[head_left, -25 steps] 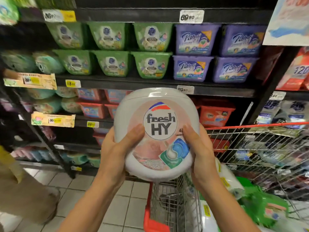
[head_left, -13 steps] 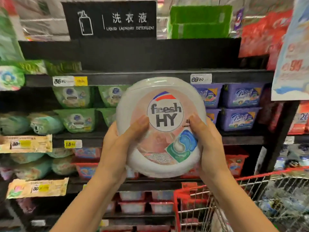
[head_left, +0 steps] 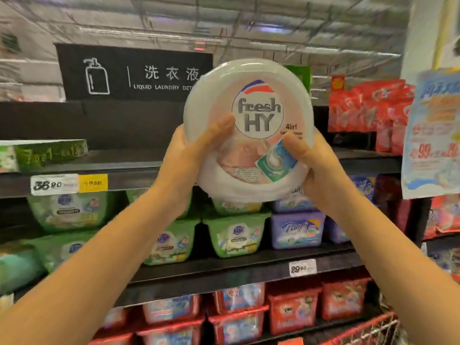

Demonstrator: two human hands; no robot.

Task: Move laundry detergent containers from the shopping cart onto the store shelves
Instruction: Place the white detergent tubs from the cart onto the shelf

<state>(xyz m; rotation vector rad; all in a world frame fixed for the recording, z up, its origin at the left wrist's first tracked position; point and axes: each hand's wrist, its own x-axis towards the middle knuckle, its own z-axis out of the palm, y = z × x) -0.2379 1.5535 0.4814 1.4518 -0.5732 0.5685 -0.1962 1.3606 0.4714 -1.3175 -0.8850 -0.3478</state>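
A round white detergent tub (head_left: 249, 115) with a pink "fresh HY" label is held up in front of the top shelf (head_left: 119, 158), its lid facing me. My left hand (head_left: 189, 155) grips its lower left side with the thumb across the lid. My right hand (head_left: 313, 163) grips the lower right side, thumb on the label. The tub hides part of the black "Liquid Laundry Detergent" sign (head_left: 129, 73). A corner of the red shopping cart (head_left: 368, 329) shows at the bottom right.
The top shelf is mostly bare, with a green box (head_left: 44, 153) at its left end. Green tubs (head_left: 234, 232) and purple tubs (head_left: 296, 230) fill the shelf below, red tubs (head_left: 293, 310) the one under that. Red packs (head_left: 366, 108) and a paper poster (head_left: 433, 130) hang at right.
Both hands have lifted the tub from above the cart up to the level of the top shelf. The view has tilted upward, so the cart has nearly dropped out of sight.
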